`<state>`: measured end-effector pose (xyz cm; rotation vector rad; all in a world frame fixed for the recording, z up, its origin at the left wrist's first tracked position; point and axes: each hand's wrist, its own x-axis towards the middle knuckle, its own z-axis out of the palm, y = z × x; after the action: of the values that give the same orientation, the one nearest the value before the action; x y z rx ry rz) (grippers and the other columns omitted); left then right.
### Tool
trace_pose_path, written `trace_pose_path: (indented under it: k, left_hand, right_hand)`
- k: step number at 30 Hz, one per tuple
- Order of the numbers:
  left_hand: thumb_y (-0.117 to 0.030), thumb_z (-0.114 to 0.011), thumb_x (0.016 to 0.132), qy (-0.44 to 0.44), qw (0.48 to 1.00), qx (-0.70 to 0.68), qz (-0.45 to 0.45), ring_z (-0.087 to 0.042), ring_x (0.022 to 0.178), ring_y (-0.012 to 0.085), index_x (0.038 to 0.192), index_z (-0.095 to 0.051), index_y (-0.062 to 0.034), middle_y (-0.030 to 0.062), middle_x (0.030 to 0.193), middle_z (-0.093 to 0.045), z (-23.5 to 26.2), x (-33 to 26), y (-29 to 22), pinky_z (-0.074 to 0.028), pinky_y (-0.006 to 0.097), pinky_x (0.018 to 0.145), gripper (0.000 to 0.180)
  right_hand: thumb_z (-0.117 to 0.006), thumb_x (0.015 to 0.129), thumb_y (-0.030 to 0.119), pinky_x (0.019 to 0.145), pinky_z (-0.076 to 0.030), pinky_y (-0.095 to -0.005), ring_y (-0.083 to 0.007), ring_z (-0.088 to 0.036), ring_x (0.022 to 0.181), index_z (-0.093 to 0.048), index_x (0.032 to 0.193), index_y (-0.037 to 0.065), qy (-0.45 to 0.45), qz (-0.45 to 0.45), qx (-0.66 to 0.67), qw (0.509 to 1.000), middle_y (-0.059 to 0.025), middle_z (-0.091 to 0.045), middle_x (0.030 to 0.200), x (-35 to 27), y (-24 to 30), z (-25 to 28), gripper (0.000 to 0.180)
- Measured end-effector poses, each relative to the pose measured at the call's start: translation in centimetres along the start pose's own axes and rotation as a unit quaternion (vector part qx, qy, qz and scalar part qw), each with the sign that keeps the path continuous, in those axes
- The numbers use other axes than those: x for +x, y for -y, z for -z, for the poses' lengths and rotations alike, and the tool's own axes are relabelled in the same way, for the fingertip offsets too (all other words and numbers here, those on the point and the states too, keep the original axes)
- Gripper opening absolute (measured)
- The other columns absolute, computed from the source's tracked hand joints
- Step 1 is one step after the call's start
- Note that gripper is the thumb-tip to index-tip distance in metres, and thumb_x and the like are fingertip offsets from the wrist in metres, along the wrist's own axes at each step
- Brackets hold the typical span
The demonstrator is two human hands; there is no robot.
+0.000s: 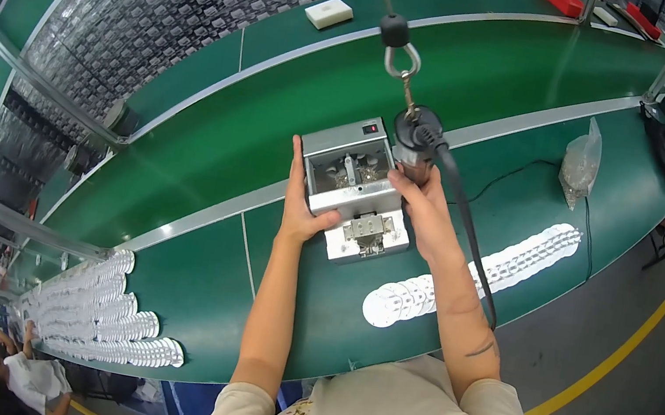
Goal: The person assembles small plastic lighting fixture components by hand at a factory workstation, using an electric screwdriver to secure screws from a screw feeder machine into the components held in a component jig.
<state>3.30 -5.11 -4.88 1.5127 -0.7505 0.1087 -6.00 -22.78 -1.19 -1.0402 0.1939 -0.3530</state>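
Both my hands hold a silver screw feeder (340, 139) with a clear window, a red switch on top and a metal mechanism on its white front base. My left hand (303, 207) presses along its left side, thumb near the front. At the right side, my right hand (430, 211) grips it with the thumb by the window's edge. Right beside that hand, a dark electric screwdriver (416, 147) hangs upright from a hook (403, 62), its black cable running down over my right forearm. Under that forearm lies a long row of overlapping white round discs (400, 301).
More rows of white discs (117, 321) lie at the bench's left end. A clear bag of small parts (580, 167) and thin cables lie at right. Beyond runs a green conveyor belt (500, 64); a white box (328, 14) sits past it. People work at both far ends.
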Motion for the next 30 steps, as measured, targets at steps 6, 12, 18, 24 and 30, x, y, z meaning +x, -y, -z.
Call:
trace_pose_path:
  k: [6,12,18,24,30]
  left_hand:
    - [-0.054,-0.077,0.052,-0.012,0.999,-0.038,0.026,-0.048,0.117,0.0301,0.147,-0.006,-0.0068,0.0197,0.133,-0.042,-0.6,0.8,-1.8,-0.037,0.037,0.099,0.128]
    - [-0.05,-0.077,0.053,-0.013,1.0,-0.022,0.016,-0.047,0.118,0.03,0.148,-0.007,-0.0078,0.0198,0.134,-0.042,-0.4,0.7,-1.5,-0.038,0.036,0.098,0.125]
    - [-0.049,-0.078,0.055,-0.008,1.0,0.008,-0.019,-0.045,0.12,0.0291,0.147,-0.006,-0.007,0.0195,0.136,-0.038,0.2,-0.1,0.0,-0.036,0.036,0.099,0.125]
    - [-0.036,-0.082,0.055,-0.016,0.997,-0.074,0.013,-0.044,0.122,0.0278,0.147,-0.009,-0.0077,0.017,0.138,-0.035,-1.0,-1.2,-1.1,-0.037,0.038,0.1,0.121]
    - [-0.034,-0.081,0.063,-0.006,0.995,-0.039,0.096,-0.04,0.126,0.0271,0.147,-0.011,-0.0069,0.0159,0.142,-0.032,0.0,-4.0,0.7,-0.033,0.041,0.104,0.112]
  right_hand:
    - [-0.063,0.086,0.024,0.07,-0.038,-0.0199,-0.0031,-0.047,0.079,-0.045,0.111,0.008,0.043,0.016,-0.028,0.999,0.0012,-0.053,0.097,-0.1,0.8,0.8,0.035]
    - [-0.063,0.086,0.021,0.077,-0.039,-0.0222,-0.0067,-0.05,0.087,-0.045,0.117,0.006,0.016,0.007,-0.05,0.999,-0.0016,-0.055,0.103,-0.2,0.0,1.0,0.04]
    - [-0.063,0.086,0.022,0.082,-0.039,-0.025,-0.0091,-0.05,0.094,-0.044,0.117,0.005,0.046,0.009,-0.036,0.998,-0.0029,-0.054,0.107,-0.6,0.6,0.9,0.04]
    - [-0.063,0.083,0.014,0.09,-0.038,-0.0289,-0.0142,-0.05,0.103,-0.046,0.12,0.003,0.056,-0.006,-0.016,0.998,-0.0063,-0.054,0.113,-1.0,0.6,1.0,0.042]
    - [-0.069,0.069,-0.007,0.103,-0.031,-0.0336,-0.0223,-0.042,0.123,-0.02,0.133,0.003,0.146,0.035,-0.055,0.987,-0.0141,-0.043,0.128,-2.9,0.5,0.8,0.082]
